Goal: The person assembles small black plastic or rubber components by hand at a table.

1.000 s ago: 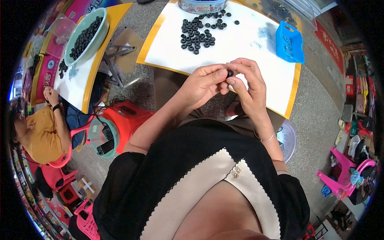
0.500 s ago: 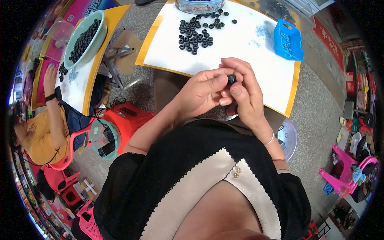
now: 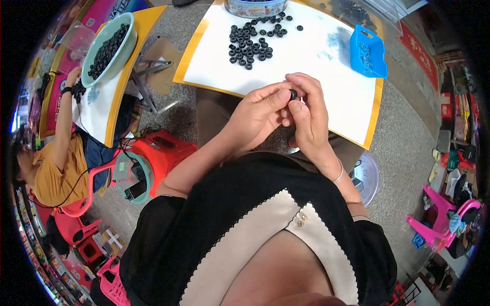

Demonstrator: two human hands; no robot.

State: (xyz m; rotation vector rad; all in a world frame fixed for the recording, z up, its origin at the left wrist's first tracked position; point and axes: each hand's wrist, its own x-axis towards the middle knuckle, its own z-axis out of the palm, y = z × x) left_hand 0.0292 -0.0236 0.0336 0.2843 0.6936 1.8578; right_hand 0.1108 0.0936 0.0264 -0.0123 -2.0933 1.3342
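My left hand (image 3: 255, 117) and my right hand (image 3: 306, 109) meet over the near edge of a white sheet (image 3: 306, 56) on an orange table. Both pinch one small black ring (image 3: 293, 94) between thumbs and fingertips. A heap of several black rings (image 3: 252, 43) lies on the sheet farther away. A blue plastic tray (image 3: 368, 53) with small parts sits at the sheet's right side. A round tin (image 3: 254, 7) stands at the far edge.
At the left a second table holds a green bowl (image 3: 108, 47) of black rings, and a person in an orange shirt (image 3: 51, 173) works there. A red stool (image 3: 163, 150), pink chairs (image 3: 439, 222) and a clear lid (image 3: 366, 176) stand on the grey floor.
Both hands stay together on the black ring, with the fingers shifting slightly around it. The person at the left has raised an arm to their table.
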